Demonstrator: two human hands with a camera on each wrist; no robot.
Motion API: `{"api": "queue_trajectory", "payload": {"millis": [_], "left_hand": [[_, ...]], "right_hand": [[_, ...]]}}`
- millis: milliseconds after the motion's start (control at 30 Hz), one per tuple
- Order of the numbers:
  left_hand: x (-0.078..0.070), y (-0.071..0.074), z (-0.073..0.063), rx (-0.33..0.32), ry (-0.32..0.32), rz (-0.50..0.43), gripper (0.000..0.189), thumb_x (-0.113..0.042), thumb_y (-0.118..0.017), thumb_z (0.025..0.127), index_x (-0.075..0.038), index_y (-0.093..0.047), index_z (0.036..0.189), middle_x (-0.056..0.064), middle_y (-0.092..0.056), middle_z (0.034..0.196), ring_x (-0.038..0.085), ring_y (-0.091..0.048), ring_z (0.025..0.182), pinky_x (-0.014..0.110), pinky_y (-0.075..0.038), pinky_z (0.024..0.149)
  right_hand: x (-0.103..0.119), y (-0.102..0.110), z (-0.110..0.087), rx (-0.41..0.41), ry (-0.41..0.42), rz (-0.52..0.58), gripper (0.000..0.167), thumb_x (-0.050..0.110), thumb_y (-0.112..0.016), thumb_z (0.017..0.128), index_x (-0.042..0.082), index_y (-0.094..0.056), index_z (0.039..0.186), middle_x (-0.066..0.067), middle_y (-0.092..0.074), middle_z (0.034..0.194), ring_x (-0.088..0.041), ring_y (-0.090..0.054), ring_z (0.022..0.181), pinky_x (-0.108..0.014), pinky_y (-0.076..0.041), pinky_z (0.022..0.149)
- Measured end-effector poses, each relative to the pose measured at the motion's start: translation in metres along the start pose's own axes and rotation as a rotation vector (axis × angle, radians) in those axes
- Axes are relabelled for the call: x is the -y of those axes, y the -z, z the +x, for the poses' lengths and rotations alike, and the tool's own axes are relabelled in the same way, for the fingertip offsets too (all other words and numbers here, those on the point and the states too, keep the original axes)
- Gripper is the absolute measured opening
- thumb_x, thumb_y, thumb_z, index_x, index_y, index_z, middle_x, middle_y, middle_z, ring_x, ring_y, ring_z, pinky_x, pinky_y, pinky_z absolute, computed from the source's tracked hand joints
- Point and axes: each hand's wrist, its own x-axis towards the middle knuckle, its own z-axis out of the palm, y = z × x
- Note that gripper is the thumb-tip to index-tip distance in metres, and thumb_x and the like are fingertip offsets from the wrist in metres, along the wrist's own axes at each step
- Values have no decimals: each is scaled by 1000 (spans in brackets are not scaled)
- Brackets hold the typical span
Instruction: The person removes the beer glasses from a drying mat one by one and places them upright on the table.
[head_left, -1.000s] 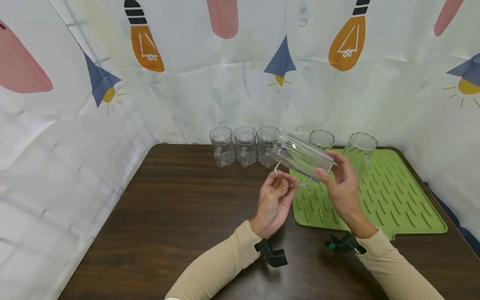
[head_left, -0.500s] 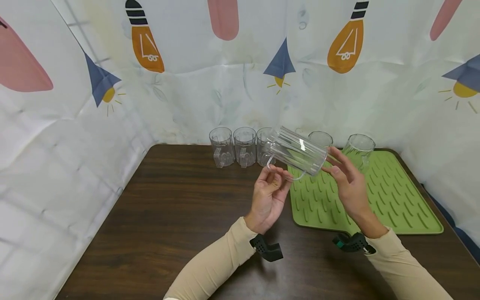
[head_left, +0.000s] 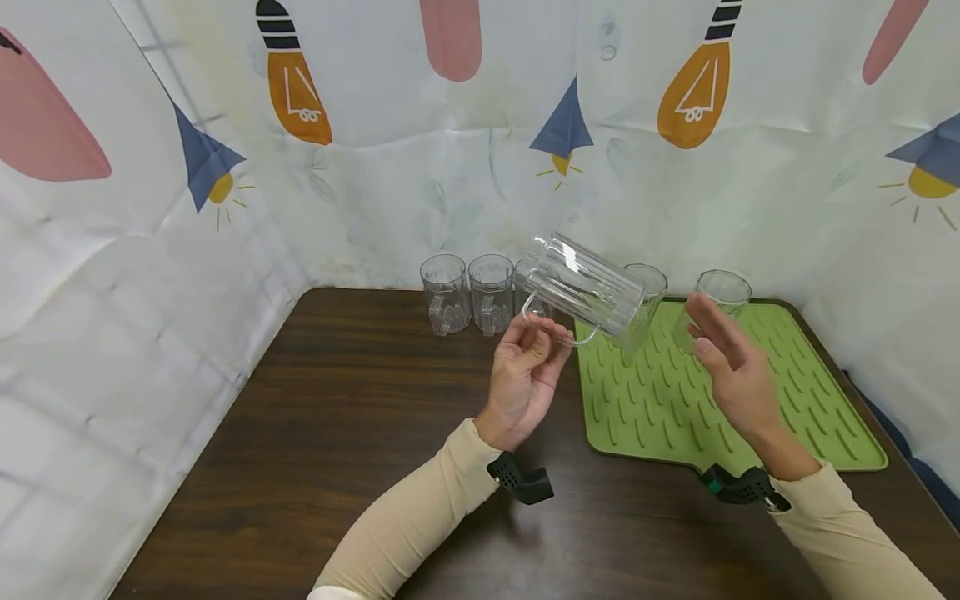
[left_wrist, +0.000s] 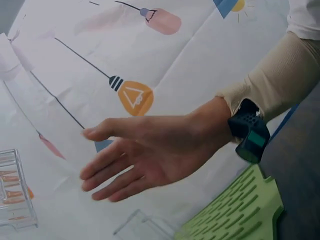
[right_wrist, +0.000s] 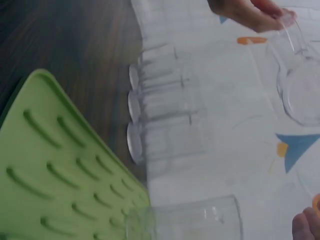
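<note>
1. Left hand (head_left: 525, 375) is grasping the handle (head_left: 588, 339) of a clear mug (head_left: 583, 283), thumb and fingers around it; its arm, in a beige sleeve (head_left: 420, 508), reaches from the lower left, forward and up, with a black band (head_left: 519, 479) at the wrist

2. Behind this hand, three other clear mugs (head_left: 491, 292) stand upright in one row at the far edge of the dark wooden table (head_left: 337, 417); the rightmost one is partly covered by the held mug

3. Held mug is transparent, with long ribs along its side and a bright reflection on top; it is in the air, tilted, its left end higher than its right end, handle on the lower side

4. On the green ridged mat (head_left: 667, 433) stand two more clear mugs (head_left: 723, 287), upright

5. Right hand (head_left: 738, 371) is released, holding nothing, well apart from the held mug; it is above the mat, fingers straight, thumb separate, as the left wrist view also shows, and its forearm comes from the lower right
</note>
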Motion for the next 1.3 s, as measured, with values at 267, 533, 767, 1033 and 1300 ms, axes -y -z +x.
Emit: {"api": "queue_trajectory", "payload": {"millis": [267,533,767,1033,1300], "left_hand": [[-16,3,10,53,-29,82,10,-15,-68,93,-21,-70,100,-5,-74,99,12,-73,97,24,-59,100],[-43,9,16,59,-53,203,9,-16,-70,91,-19,-70,100,-6,-73,99,11,-73,97,25,-59,102],[-62,11,23,57,-64,295,9,-15,-72,90,-18,-70,99,-5,-73,98,11,-73,96,26,-59,102],[-79,16,27,58,-99,407,19,-3,-61,100,-19,-71,101,-4,-73,99,11,-73,96,24,-61,96],[-104,24,32,36,-140,540,36,11,-46,104,-17,-70,100,-4,-72,98,11,-73,95,24,-62,94]], "right_hand": [[4,33,-8,21,-69,-180,59,-2,-48,105,7,-33,162,5,-41,167,10,-47,141,-2,-42,106],[5,57,-17,37,-53,-496,64,2,-58,103,16,-37,161,10,-38,168,18,-41,141,5,-38,102],[2,82,-27,23,-103,-747,70,17,-65,102,31,-32,162,3,-33,170,34,-29,129,6,-24,107],[-4,106,-37,48,-155,-845,76,22,-65,102,30,-24,165,-4,-27,171,22,-15,143,-43,-18,134],[-12,126,-44,105,-283,-916,82,31,-62,104,30,-9,166,-7,-11,174,-58,-19,153,-81,-18,116]]}}
